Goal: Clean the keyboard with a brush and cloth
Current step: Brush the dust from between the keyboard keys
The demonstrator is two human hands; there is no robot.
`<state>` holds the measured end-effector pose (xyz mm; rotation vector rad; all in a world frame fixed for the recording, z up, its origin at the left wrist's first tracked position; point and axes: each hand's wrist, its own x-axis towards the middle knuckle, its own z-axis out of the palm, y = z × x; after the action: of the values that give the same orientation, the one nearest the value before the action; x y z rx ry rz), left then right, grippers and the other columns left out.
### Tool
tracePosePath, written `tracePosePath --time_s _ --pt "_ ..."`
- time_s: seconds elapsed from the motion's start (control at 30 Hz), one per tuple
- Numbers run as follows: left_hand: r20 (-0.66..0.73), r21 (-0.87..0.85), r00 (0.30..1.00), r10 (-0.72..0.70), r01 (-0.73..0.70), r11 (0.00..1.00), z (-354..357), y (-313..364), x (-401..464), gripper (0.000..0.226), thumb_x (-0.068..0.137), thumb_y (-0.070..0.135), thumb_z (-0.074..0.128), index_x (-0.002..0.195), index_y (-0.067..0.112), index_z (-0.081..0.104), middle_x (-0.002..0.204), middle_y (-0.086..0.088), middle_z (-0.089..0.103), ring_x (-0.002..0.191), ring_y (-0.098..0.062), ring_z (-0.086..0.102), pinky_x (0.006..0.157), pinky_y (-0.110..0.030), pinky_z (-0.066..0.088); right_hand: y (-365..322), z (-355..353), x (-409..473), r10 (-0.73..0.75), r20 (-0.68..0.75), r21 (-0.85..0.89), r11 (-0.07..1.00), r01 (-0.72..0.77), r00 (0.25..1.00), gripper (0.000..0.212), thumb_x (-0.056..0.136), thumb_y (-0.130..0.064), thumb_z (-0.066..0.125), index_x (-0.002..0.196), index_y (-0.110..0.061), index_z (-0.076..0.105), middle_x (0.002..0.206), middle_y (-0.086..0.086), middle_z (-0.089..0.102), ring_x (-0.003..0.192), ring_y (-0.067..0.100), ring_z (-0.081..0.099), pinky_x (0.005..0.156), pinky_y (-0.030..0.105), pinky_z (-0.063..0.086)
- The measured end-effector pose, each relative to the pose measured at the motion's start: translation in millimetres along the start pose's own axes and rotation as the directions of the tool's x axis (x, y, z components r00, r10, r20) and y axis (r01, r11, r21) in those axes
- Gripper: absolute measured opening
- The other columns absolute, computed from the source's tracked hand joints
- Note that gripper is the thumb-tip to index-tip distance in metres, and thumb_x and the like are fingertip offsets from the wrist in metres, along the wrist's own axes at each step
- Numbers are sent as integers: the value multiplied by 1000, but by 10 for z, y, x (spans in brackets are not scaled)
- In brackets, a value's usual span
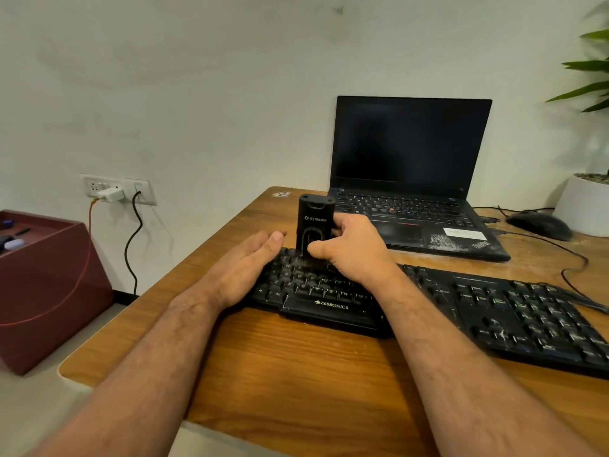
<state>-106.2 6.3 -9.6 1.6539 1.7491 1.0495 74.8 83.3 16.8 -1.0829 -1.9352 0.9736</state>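
Note:
A black Zebronics keyboard (478, 311) lies across the wooden desk (296, 374). My right hand (349, 250) grips a black upright brush tool (314, 222), its bristles down on the keys in the keyboard's upper left part. My left hand (245, 268) rests flat with straight fingers on the keyboard's left end. No cloth is in view.
An open black laptop (412, 179) stands behind the keyboard, with a black mouse (540, 225) and cables to its right. A white plant pot (583, 206) sits at the far right. A maroon box (49, 285) and a wall socket (115, 191) are left of the desk.

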Motion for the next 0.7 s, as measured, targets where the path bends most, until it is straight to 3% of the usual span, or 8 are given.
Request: tracePosePath --time_s 0.07,0.17,0.3,0.43,0.53,0.7 --pt "13 -11 1000 5 -5 1000 -12 -13 15 71 85 74 30 142 35 50 128 14 54 118 -5 51 109 -42 38 18 -7 12 -1 13 -28 1000 1 1000 34 75 -13 79 106 -25 73 95 -6 76 90 12 72 80 32 59" --pt "24 -50 1000 2 -1 999 -23 -41 23 67 82 70 38 141 39 49 132 14 53 120 -9 53 110 -48 39 35 -19 52 -21 -104 -143 990 5 994 26 75 -18 78 97 -29 69 90 -8 72 87 13 69 72 29 57" --pt "24 -91 1000 5 -3 996 -39 -89 41 62 73 57 59 134 46 53 131 11 54 120 -12 54 105 -48 46 20 8 54 -35 -46 -125 992 29 998 29 74 -18 78 101 -27 70 92 -8 73 89 12 70 76 30 58" --pt "37 -80 999 10 -7 997 -37 -106 41 70 68 39 62 136 44 51 131 11 52 119 -13 53 95 -39 51 53 8 94 -44 -142 -178 984 19 989 22 72 -21 76 87 -32 65 87 -10 71 89 17 68 85 40 57" --pt "47 -58 999 19 -16 998 -37 -108 47 75 66 36 63 139 41 49 132 9 51 117 -12 52 90 -34 51 57 -37 97 2 -99 -118 993 -14 995 29 75 -18 79 101 -27 71 92 -8 72 89 15 69 75 29 57" --pt "43 -14 999 8 -7 1000 -37 -149 61 77 63 42 65 138 46 49 133 9 51 119 -14 52 98 -44 52 87 -51 110 21 -182 -149 988 -48 983 24 71 -24 79 86 -32 63 91 -7 70 93 19 67 85 42 57"
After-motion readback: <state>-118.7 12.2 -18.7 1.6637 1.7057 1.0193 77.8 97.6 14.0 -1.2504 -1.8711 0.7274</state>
